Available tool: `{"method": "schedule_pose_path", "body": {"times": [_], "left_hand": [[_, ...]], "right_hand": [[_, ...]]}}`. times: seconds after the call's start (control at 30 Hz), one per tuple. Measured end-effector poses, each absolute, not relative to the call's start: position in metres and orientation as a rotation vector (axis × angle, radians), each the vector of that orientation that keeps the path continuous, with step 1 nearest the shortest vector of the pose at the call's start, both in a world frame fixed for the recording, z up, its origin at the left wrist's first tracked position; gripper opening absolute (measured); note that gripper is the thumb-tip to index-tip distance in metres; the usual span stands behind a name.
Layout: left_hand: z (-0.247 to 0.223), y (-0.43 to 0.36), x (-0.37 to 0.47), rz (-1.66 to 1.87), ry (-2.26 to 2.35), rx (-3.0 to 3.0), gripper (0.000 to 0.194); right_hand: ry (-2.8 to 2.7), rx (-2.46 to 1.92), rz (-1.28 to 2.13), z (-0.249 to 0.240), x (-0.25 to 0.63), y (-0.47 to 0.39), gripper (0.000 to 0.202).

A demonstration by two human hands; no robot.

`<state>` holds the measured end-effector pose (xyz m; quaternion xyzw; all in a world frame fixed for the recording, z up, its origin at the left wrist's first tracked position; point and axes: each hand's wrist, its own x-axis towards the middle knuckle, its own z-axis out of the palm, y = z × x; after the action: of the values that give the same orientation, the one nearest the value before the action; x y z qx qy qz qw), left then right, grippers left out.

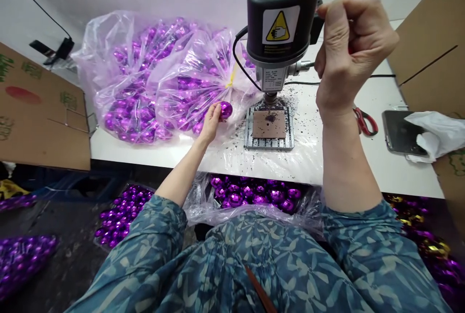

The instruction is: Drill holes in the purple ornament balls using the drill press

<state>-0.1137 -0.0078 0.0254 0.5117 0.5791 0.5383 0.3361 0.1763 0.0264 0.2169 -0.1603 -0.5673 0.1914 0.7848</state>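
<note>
My left hand (211, 121) is closed on a shiny purple bauble (225, 110), held by the fingertips to the left of the small bench drill press (283, 17). On the drill's grooved metal base (269, 144) lies a brown square board (258, 130) with a dark hole and black shavings. My right hand (350, 51) is raised at the right side of the drill head, fingers curled and thumb against the index finger by a black box on the housing. A small red part shows between those fingers; what they hold is mostly hidden.
A large clear bag of purple baubles (145, 75) fills the table's left. Red-handled scissors (366, 123), a phone (401, 131) and white tissue (439, 133) lie right. Cardboard boxes (39, 109) flank the table (174, 158). An open bag of faceted purple baubles (254, 194) sits below its front edge.
</note>
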Motion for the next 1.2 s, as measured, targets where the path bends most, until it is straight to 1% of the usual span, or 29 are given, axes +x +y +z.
{"method": "schedule_pose_path", "body": {"times": [0.07,0.17,0.3,0.43,0.5,0.6,0.77,1.03,1.2], "left_hand": [[0.030,-0.022,-0.114,1.588,1.435,1.313,0.064],[0.044,-0.042,-0.104,1.688,1.311,1.339,0.063],[0.061,-0.053,-0.074,1.572,1.117,1.083,0.058],[0.062,-0.044,-0.044,1.432,0.972,0.861,0.043],[0.058,-0.036,-0.034,1.402,0.961,0.827,0.043],[0.053,-0.026,-0.025,1.389,0.992,0.818,0.049],[0.044,-0.016,-0.019,1.396,0.996,0.885,0.042],[0.014,0.004,-0.023,1.389,1.075,1.248,0.066],[0.010,0.008,-0.022,1.336,1.054,1.313,0.071]], "right_hand": [[-1.217,-0.336,0.427,0.218,0.176,0.025,0.042],[-1.210,-0.331,0.456,0.219,0.177,0.023,0.039],[-1.201,-0.328,0.455,0.219,0.177,0.024,0.037],[-1.214,-0.330,0.430,0.217,0.178,0.027,0.040],[-1.226,-0.349,0.428,0.217,0.178,0.028,0.044],[-1.233,-0.386,0.442,0.217,0.179,0.025,0.049],[-1.257,-0.411,0.464,0.218,0.179,0.017,0.045],[-1.230,-0.408,0.455,0.216,0.174,0.014,0.048],[-1.229,-0.402,0.450,0.215,0.175,0.014,0.048]]}}
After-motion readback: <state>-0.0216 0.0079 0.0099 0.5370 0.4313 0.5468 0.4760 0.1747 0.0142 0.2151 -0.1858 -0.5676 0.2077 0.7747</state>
